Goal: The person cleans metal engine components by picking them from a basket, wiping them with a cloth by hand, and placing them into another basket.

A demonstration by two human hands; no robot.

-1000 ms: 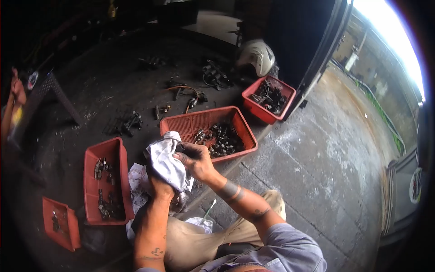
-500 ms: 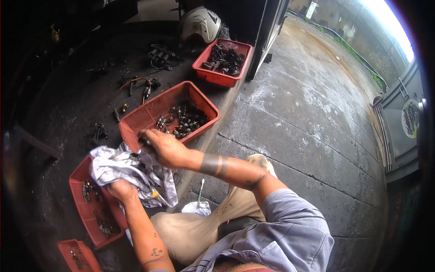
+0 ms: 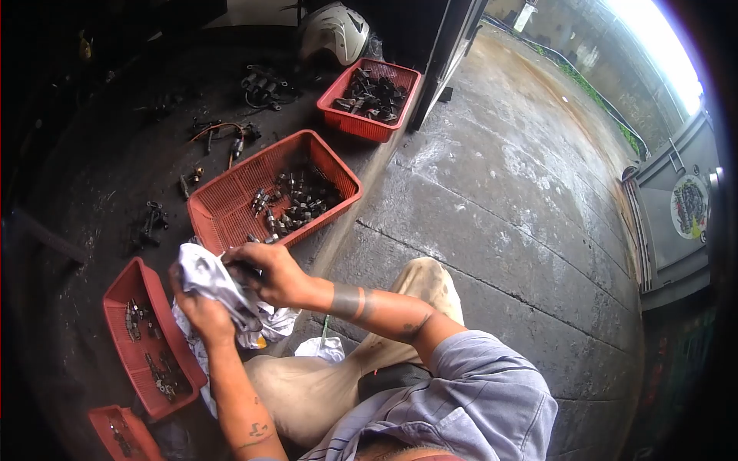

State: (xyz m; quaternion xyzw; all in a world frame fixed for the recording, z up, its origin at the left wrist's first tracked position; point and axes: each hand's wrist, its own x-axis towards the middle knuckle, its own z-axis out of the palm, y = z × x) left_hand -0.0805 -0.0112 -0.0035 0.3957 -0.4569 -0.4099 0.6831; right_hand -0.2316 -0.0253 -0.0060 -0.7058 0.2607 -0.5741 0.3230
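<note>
My left hand (image 3: 206, 313) is closed around a crumpled white-and-grey cloth (image 3: 209, 275), whose loose folds hang down over my lap. Close against it, my right hand (image 3: 278, 275) has its fingers curled at the cloth's right side, on a small dark part (image 3: 244, 270) that is mostly hidden. Just beyond both hands is a large red plastic basket (image 3: 223, 194) with a heap of small metal parts (image 3: 304, 207) toward its right side. A narrower red basket (image 3: 115, 307) with several small metal pieces stands left of my left hand.
Another red basket (image 3: 327, 110) of dark parts stands at the back beside a white helmet (image 3: 338, 34). Greasy parts, including a coil-like assembly (image 3: 264, 87), lie on the dark floor. A small red tray (image 3: 100, 421) is at lower left. A green-handled brush (image 3: 325, 326) is near my knee.
My right hand has drawn back from the large basket's near edge to the cloth. My left hand has turned upright, bunching the cloth up toward the right hand. The view has shifted slightly.
</note>
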